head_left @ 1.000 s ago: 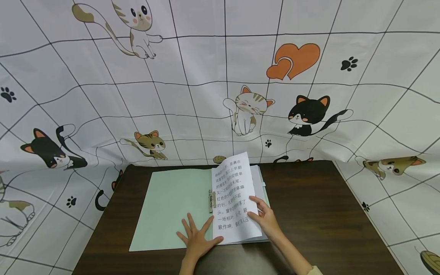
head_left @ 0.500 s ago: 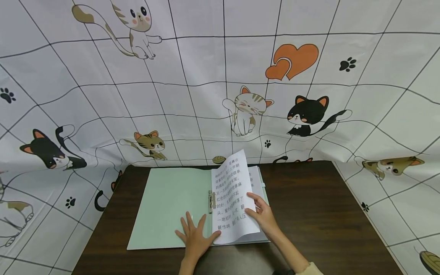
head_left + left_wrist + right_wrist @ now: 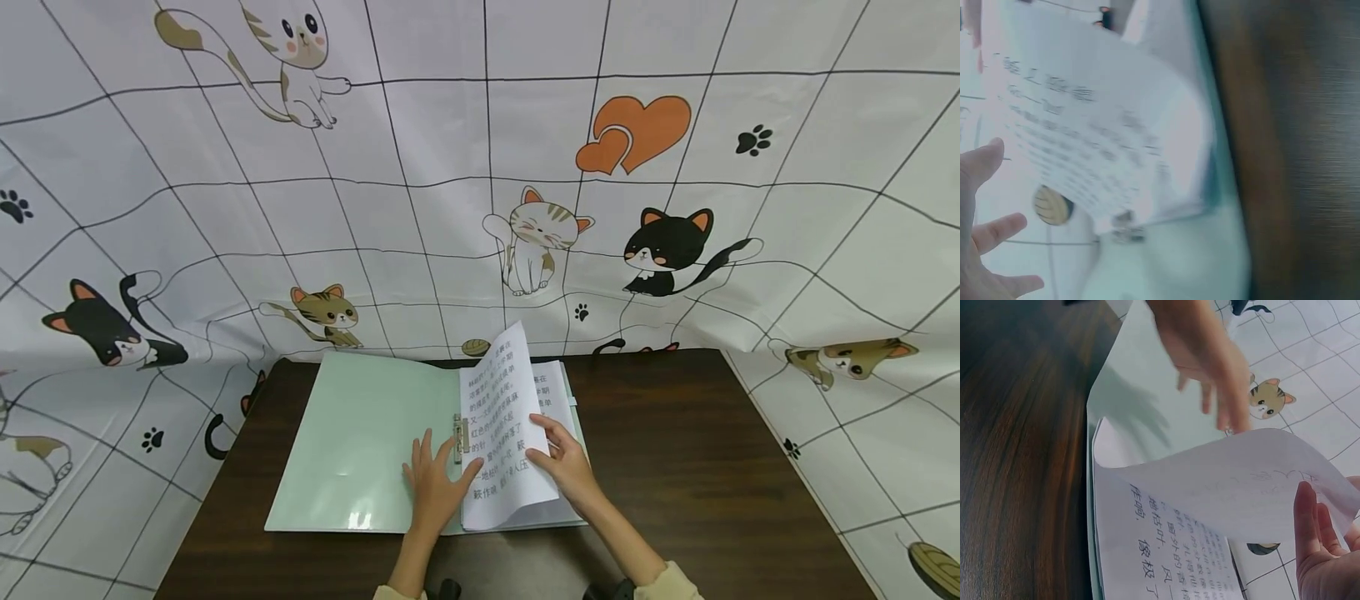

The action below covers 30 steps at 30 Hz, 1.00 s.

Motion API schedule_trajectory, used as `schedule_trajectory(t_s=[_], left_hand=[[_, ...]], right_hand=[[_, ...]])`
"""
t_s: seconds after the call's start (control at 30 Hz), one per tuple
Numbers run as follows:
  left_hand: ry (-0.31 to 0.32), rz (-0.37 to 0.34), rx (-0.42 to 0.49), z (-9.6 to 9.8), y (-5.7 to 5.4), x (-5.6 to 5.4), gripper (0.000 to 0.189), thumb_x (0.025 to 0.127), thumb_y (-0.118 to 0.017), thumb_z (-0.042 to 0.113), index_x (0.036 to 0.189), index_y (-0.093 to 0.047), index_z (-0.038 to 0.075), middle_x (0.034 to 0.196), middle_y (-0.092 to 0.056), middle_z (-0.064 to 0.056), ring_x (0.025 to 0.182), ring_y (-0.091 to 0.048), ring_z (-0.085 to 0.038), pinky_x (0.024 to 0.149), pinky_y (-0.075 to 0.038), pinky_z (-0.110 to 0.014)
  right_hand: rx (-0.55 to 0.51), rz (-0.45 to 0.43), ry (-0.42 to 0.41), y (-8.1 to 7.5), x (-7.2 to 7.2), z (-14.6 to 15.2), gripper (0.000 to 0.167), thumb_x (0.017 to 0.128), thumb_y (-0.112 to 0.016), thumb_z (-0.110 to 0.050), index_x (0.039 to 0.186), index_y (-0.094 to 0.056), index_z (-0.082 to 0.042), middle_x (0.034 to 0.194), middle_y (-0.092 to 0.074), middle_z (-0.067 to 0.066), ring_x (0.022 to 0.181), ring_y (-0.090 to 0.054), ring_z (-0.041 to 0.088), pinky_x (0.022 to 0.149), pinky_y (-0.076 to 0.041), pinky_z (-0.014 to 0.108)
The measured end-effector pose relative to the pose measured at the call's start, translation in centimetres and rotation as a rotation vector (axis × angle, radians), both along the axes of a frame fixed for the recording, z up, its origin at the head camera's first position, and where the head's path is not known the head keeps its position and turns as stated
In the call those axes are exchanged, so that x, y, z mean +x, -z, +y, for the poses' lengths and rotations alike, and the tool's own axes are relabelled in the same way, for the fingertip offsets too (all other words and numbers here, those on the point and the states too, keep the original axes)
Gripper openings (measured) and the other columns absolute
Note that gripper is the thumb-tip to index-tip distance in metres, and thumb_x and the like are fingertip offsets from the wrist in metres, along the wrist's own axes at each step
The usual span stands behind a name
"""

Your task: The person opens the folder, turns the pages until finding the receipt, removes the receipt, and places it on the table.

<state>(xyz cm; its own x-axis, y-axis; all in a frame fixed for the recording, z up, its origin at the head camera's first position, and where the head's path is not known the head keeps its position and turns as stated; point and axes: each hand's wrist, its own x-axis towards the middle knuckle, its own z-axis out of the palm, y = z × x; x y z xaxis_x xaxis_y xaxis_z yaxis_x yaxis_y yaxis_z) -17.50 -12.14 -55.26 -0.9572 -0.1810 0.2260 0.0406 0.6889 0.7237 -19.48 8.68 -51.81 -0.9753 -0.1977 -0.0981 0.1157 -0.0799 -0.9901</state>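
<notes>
A pale green folder [image 3: 345, 442] lies spread out on the table, with a metal clip [image 3: 458, 440] at its spine. My right hand [image 3: 567, 471] pinches the right edge of a printed sheet [image 3: 495, 450], which stands raised and curved toward the left. Under it lies another printed sheet [image 3: 1141, 544]. My left hand [image 3: 437, 492] hovers over the folder's inner cover beside the clip, fingers spread, its thumb near the raised sheet. In the left wrist view, that hand's fingers [image 3: 999, 232] hold nothing; in the right wrist view, my right thumb [image 3: 1305, 519] is against the sheet.
The dark wooden table [image 3: 675, 467] extends on both sides of the folder. Behind it hangs a white cloth [image 3: 420, 217] with grid lines and cartoon cats. A small white tab [image 3: 573, 402] sticks out at the folder's right edge.
My left hand has lifted from the folder's lower inner cover and moved up toward the clip. My right hand has drawn the sheet slightly left, baring more of the one beneath. The left cover has risen a little.
</notes>
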Motion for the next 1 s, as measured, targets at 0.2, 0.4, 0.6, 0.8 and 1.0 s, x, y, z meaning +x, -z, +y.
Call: schedule_trajectory(t_s=[0.2, 0.4, 0.6, 0.8, 1.0], left_hand=[[0.070, -0.035, 0.106, 0.7, -2.7, -1.8, 0.056, 0.084, -0.073, 0.036, 0.127, -0.062, 0.003, 0.150, -0.034, -0.032, 0.139, -0.025, -0.059, 0.105, -0.022, -0.077], [0.113, -0.048, 0.133, 1.0, -3.9, -2.5, 0.056, 0.087, -0.070, 0.038, 0.131, -0.060, 0.005, 0.151, -0.036, -0.028, 0.137, -0.034, -0.054, 0.102, -0.034, -0.072], [0.162, -0.055, 0.195, 0.9, -5.1, -3.6, 0.055, 0.089, -0.067, 0.035, 0.135, -0.056, 0.005, 0.149, -0.039, -0.028, 0.135, -0.039, -0.052, 0.101, -0.037, -0.070], [0.200, -0.066, 0.332, 0.8, -6.7, -5.0, 0.056, 0.092, -0.065, 0.034, 0.140, -0.051, 0.009, 0.151, -0.038, -0.023, 0.138, -0.037, -0.048, 0.101, -0.040, -0.068], [0.242, -0.040, 0.351, 1.2, -8.1, -5.8, 0.057, 0.093, -0.064, 0.034, 0.143, -0.049, 0.011, 0.150, -0.038, -0.022, 0.134, -0.041, -0.045, 0.094, -0.049, -0.061]], right_hand=[[-0.021, 0.017, -0.020, -0.1, -0.1, -0.5, 0.058, 0.089, -0.061, 0.004, 0.143, -0.040, 0.001, 0.137, -0.047, 0.033, 0.093, -0.065, 0.005, 0.071, -0.058, 0.026], [-0.022, 0.034, -0.058, -0.4, 0.0, -1.1, 0.059, 0.089, -0.061, 0.002, 0.144, -0.039, 0.002, 0.138, -0.045, 0.034, 0.098, -0.065, 0.007, 0.072, -0.058, 0.026], [-0.017, 0.046, -0.078, -0.6, 0.2, -1.9, 0.059, 0.090, -0.063, -0.001, 0.143, -0.040, 0.002, 0.139, -0.046, 0.032, 0.101, -0.064, 0.007, 0.074, -0.057, 0.023], [-0.015, 0.055, -0.100, -0.7, 0.5, -2.8, 0.059, 0.089, -0.063, -0.001, 0.143, -0.040, 0.003, 0.137, -0.047, 0.032, 0.108, -0.063, 0.015, 0.075, -0.056, 0.021], [-0.017, 0.067, -0.117, -0.7, 0.8, -3.2, 0.058, 0.089, -0.062, 0.000, 0.142, -0.040, 0.005, 0.138, -0.046, 0.032, 0.113, -0.062, 0.021, 0.078, -0.055, 0.019]])
